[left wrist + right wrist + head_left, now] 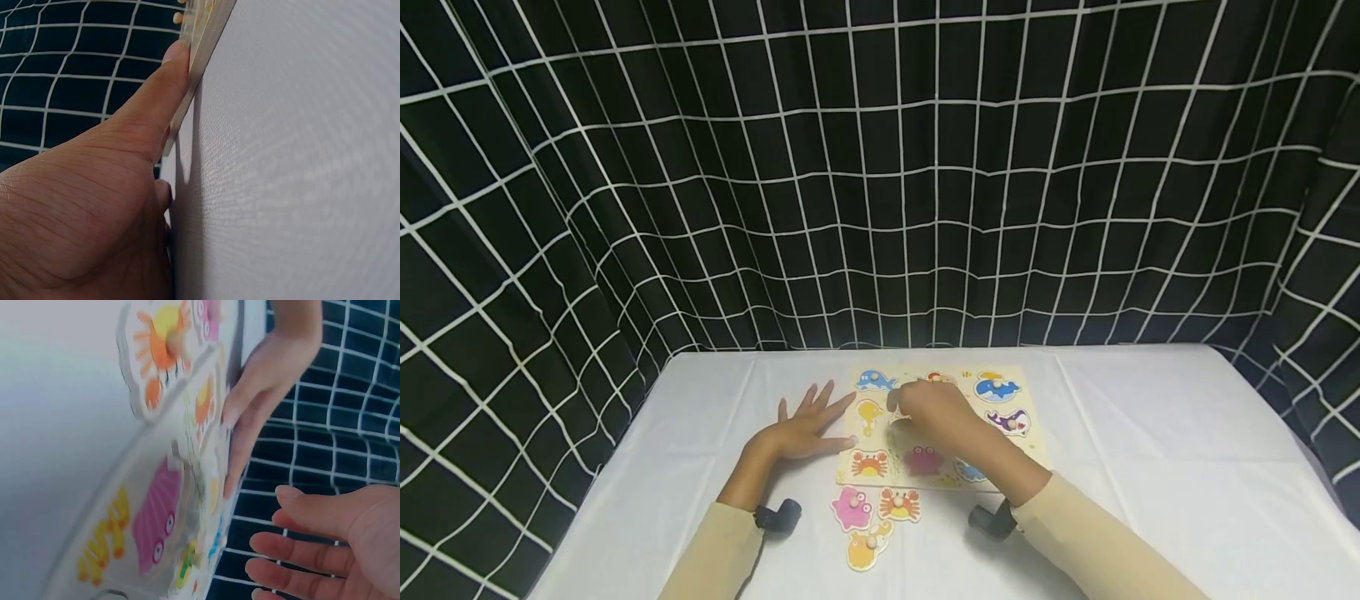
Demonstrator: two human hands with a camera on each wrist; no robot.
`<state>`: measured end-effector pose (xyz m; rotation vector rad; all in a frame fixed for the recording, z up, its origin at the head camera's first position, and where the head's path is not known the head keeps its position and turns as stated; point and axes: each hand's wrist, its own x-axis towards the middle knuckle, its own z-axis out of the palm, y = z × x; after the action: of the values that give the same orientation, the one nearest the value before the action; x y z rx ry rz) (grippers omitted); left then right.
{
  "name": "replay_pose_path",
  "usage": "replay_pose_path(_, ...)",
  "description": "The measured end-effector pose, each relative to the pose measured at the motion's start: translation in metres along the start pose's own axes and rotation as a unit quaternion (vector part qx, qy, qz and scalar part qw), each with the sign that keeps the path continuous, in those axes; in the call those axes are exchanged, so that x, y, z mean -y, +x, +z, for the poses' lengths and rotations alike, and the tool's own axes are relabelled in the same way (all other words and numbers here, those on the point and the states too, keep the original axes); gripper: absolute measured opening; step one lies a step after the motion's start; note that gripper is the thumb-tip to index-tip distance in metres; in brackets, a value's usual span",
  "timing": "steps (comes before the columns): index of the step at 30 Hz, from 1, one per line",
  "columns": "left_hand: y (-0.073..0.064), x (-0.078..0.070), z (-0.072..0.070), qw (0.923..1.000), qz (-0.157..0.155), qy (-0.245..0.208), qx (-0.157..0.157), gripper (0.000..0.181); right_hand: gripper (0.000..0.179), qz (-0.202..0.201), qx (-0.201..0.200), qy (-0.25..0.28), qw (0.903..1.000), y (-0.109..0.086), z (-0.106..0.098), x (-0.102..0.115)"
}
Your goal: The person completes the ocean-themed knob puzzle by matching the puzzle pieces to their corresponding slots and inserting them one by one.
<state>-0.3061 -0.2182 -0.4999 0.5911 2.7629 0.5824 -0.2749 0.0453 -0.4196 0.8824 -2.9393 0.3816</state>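
Observation:
A wooden peg puzzle board (940,482) with sea-animal pictures lies on the white table. My left hand (808,429) rests beside its left edge with fingers spread. The left thumb (172,75) touches the board's edge in the left wrist view. Above the board's middle is my right hand (936,412). In the right wrist view, the right hand's fingers (300,550) are loosely bent with nothing visible between them, apart from the board. Three loose knobbed pieces lie near the board's front edge: a pink fish (848,514), an orange crab (906,506) and an orange-yellow piece (861,553).
Knobbed pieces sit on the board, among them a blue whale (992,390), a purple whale (1017,421) and a light-blue animal (871,383). A printed crab (868,467) shows at the front left corner. A black curtain with white grid lines (925,192) hangs behind the table.

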Motion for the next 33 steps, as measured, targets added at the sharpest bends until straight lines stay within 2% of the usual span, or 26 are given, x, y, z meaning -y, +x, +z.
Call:
replay_pose_path(6,0.004,0.005,0.005,1.0000,0.000,0.003,-0.008,0.090,0.022,-0.022,0.000,0.007,0.9997,-0.021,0.005,0.004)
replay_pose_path(10,0.001,-0.002,-0.001,1.0000,0.001,0.001,-0.001,0.086,0.016,-0.050,-0.004,0.022,0.9985,-0.033,0.011,0.005)
replay_pose_path(13,-0.002,-0.008,-0.005,1.0000,0.000,0.003,0.002,0.083,0.011,-0.057,0.022,0.043,0.9972,-0.039,0.013,0.008)
replay_pose_path(20,0.000,-0.012,-0.006,0.9999,-0.002,0.016,0.001,0.082,0.012,-0.071,0.072,0.068,0.9925,-0.047,0.015,0.010)
replay_pose_path(26,0.000,-0.009,-0.005,1.0000,-0.001,0.000,0.000,0.088,0.013,-0.093,0.090,0.078,0.9885,-0.049,0.017,0.012)
replay_pose_path(33,-0.002,-0.001,0.000,0.9998,0.015,-0.009,-0.013,0.088,0.018,-0.112,0.103,0.082,0.9851,-0.051,0.024,0.014)
